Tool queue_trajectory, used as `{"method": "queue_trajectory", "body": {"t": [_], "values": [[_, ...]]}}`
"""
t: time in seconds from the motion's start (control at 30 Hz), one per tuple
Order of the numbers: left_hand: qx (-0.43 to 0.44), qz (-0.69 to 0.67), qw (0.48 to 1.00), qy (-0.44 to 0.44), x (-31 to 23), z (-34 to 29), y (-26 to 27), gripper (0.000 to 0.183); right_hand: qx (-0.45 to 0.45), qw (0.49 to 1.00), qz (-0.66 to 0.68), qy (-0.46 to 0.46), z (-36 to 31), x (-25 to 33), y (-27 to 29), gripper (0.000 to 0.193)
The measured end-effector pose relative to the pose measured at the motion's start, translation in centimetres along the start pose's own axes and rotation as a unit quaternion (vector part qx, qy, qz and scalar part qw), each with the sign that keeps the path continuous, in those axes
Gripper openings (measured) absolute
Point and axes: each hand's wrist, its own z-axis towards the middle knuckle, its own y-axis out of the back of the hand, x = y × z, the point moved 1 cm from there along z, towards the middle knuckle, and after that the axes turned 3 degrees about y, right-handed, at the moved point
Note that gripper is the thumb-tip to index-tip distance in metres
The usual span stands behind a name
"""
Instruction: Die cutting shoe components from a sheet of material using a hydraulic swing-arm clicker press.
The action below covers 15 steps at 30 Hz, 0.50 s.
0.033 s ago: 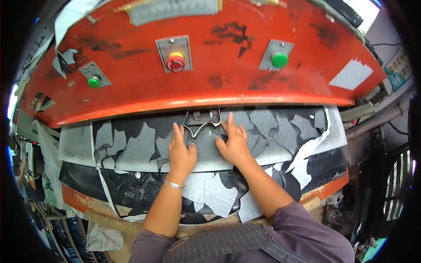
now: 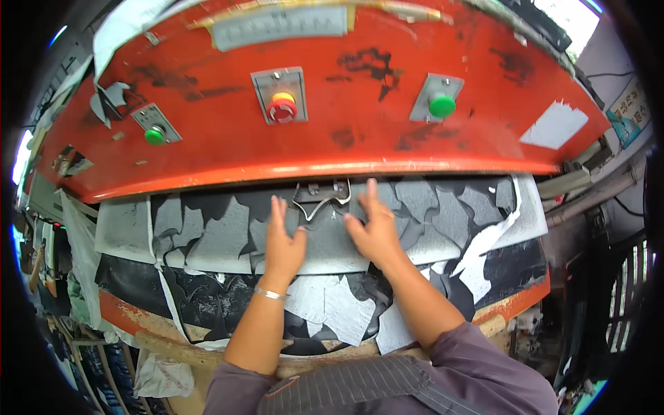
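My left hand point(image 2: 283, 243) lies flat with spread fingers on a grey sheet point(image 2: 221, 238) that is full of cut-out holes. My right hand point(image 2: 373, 228) rests flat on the same sheet, just right of the left. A thin metal cutting die point(image 2: 321, 198) with a curved outline sits on the sheet right beyond both sets of fingertips, under the edge of the red press head point(image 2: 346, 138). My right index finger reaches up beside the die. Neither hand grips anything.
The press head carries a green button at left point(image 2: 154, 135), a red and yellow stop button point(image 2: 281, 107) in the middle and a green button at right point(image 2: 442, 105). A black cutting board point(image 2: 138, 277) lies under the sheet. White scraps point(image 2: 346, 311) lie near my wrists.
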Motion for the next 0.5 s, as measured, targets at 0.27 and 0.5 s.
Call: {"method": "queue_trajectory", "body": {"t": [0.27,0.5], "values": [[-0.464,0.099,0.839,-0.266,-8.7,4.0,17.4,0.028,-0.476,0.812,-0.051,0.333,4.6,11.5,13.7,0.058],[-0.19,0.129,0.951,-0.206,-10.3,-2.3,20.8,0.031,-0.491,0.779,-0.11,0.374,1.8,13.5,13.7,0.054]]}}
